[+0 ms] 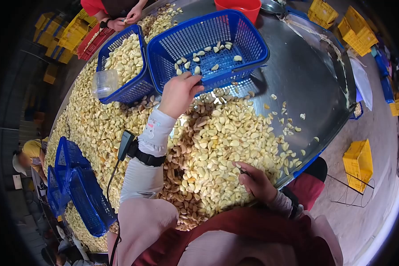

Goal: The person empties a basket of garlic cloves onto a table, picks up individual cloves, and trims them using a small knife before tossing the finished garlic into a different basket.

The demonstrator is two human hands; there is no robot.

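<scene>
My left hand reaches over the near rim of a large blue basket, fingers apart above its near left corner. Several peeled garlic cloves lie scattered on the basket's floor. Lower right, my right hand is closed around a small dark tool, with a pale clove at its fingertips. Between and around my hands spreads a heap of cloves, pale on the right and browner toward the left.
A smaller blue basket full of cloves holds a clear plastic container at its edge. Empty blue baskets lie at left. A co-worker's hands are at the top, near a red bowl.
</scene>
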